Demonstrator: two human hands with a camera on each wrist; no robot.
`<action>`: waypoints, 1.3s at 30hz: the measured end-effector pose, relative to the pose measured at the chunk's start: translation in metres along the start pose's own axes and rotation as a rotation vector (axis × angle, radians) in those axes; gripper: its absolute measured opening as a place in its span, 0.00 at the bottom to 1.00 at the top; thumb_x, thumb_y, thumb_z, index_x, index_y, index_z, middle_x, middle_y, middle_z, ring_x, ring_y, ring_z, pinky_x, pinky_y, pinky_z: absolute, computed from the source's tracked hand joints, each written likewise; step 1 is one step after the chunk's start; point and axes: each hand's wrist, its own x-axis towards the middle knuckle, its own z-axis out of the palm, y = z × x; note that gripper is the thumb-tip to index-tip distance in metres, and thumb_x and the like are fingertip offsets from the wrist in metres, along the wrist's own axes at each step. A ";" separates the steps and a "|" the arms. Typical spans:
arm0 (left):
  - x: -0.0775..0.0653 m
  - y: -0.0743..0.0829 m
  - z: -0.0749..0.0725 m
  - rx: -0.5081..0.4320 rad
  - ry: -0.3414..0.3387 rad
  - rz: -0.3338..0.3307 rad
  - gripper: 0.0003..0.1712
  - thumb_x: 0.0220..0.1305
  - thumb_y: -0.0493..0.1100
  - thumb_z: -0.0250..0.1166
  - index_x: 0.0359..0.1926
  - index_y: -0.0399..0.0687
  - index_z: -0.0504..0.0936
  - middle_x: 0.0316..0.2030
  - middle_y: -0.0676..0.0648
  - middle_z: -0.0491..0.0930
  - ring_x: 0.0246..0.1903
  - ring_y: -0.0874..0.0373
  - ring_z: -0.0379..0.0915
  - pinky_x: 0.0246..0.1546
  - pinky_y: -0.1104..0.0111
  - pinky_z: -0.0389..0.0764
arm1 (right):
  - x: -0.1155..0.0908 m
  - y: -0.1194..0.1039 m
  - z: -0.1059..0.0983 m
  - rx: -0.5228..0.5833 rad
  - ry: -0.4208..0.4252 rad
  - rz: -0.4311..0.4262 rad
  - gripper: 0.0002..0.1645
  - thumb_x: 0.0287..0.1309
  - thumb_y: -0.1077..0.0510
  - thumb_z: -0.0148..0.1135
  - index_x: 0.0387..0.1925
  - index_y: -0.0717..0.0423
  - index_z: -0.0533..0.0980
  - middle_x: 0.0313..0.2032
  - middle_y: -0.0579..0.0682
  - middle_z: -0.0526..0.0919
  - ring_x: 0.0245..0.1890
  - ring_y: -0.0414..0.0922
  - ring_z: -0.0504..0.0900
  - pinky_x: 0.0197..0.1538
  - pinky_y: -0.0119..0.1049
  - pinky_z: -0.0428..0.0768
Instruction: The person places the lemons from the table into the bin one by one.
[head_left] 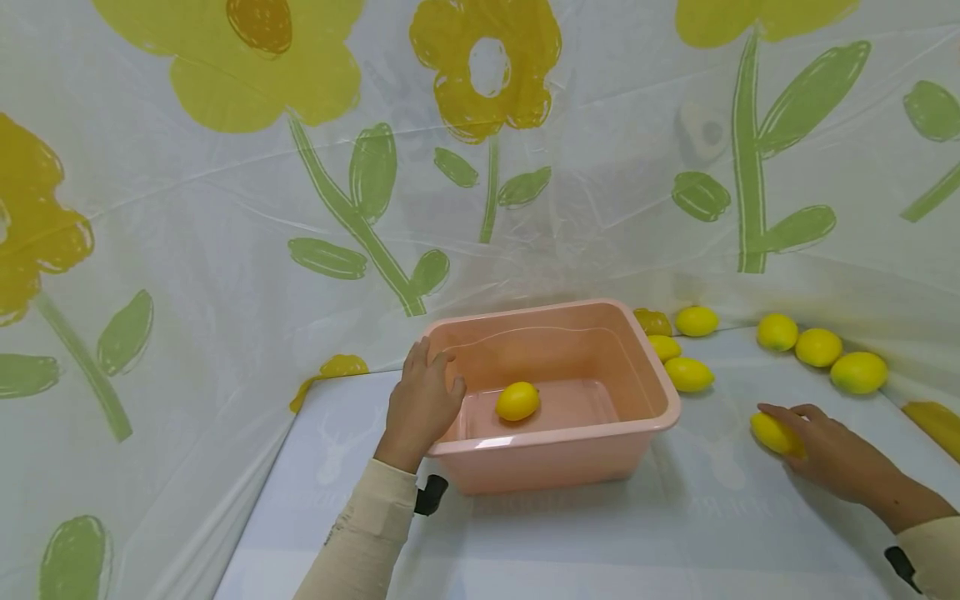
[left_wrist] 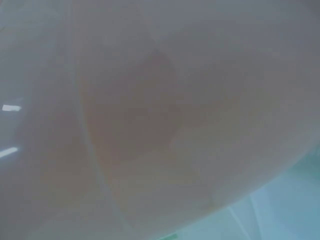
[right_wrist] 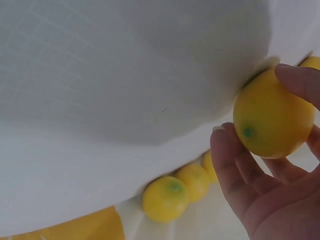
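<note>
A pink plastic basin [head_left: 555,458] stands on the white table, with one lemon [head_left: 517,402] lying on its floor. My left hand [head_left: 423,400] grips the basin's left rim. In the left wrist view the basin's pale pink wall [left_wrist: 165,125] fills nearly everything, blurred, and the hand itself is out of sight. To the right of the basin, my right hand [head_left: 840,454] holds another lemon [head_left: 776,434] low over the table. The right wrist view shows thumb and fingers around this lemon [right_wrist: 272,115], its greenish tip facing out.
Several lemons [head_left: 688,375] lie beside the basin's right side. Three more lemons [head_left: 819,347] sit in a row at the table's back right. A flower-printed sheet [head_left: 585,208] hangs behind and along the sides of the table [head_left: 540,542].
</note>
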 end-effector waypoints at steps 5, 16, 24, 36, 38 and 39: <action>0.000 0.000 0.001 0.000 0.002 -0.002 0.23 0.60 0.50 0.55 0.57 0.52 0.74 0.67 0.38 0.56 0.68 0.44 0.50 0.50 0.46 0.74 | 0.001 0.000 0.000 -0.013 -0.027 0.028 0.46 0.42 0.52 0.70 0.61 0.60 0.59 0.46 0.71 0.71 0.38 0.57 0.78 0.35 0.55 0.77; 0.000 0.001 0.000 -0.001 -0.004 -0.002 0.23 0.61 0.50 0.55 0.57 0.51 0.74 0.68 0.38 0.56 0.68 0.44 0.50 0.49 0.48 0.75 | -0.004 -0.007 0.002 0.023 -0.021 0.069 0.49 0.40 0.41 0.69 0.61 0.54 0.60 0.46 0.67 0.71 0.36 0.51 0.76 0.31 0.50 0.78; 0.001 0.000 0.001 -0.004 0.001 -0.003 0.23 0.60 0.50 0.56 0.57 0.51 0.74 0.67 0.37 0.56 0.68 0.43 0.50 0.50 0.46 0.74 | -0.009 -0.025 -0.007 0.049 0.013 0.048 0.48 0.43 0.42 0.68 0.63 0.52 0.58 0.49 0.67 0.70 0.37 0.52 0.77 0.31 0.49 0.77; 0.001 0.000 0.002 0.009 -0.003 -0.001 0.23 0.61 0.51 0.54 0.57 0.51 0.74 0.68 0.38 0.55 0.68 0.44 0.50 0.49 0.47 0.75 | -0.021 -0.057 -0.024 0.104 0.067 0.001 0.47 0.45 0.40 0.66 0.64 0.49 0.57 0.51 0.65 0.68 0.35 0.47 0.75 0.34 0.50 0.78; 0.001 0.000 0.002 0.008 -0.003 -0.002 0.23 0.61 0.51 0.54 0.57 0.51 0.74 0.68 0.38 0.55 0.68 0.44 0.50 0.49 0.47 0.75 | -0.022 -0.063 -0.026 0.107 0.073 0.003 0.48 0.45 0.40 0.66 0.64 0.49 0.57 0.51 0.64 0.68 0.35 0.46 0.75 0.35 0.50 0.78; 0.001 0.000 0.002 0.007 -0.003 -0.003 0.23 0.61 0.51 0.55 0.57 0.51 0.74 0.68 0.38 0.55 0.68 0.44 0.50 0.49 0.47 0.75 | -0.023 -0.065 -0.027 0.106 0.079 0.000 0.48 0.45 0.40 0.66 0.64 0.49 0.57 0.51 0.63 0.68 0.35 0.46 0.74 0.35 0.51 0.79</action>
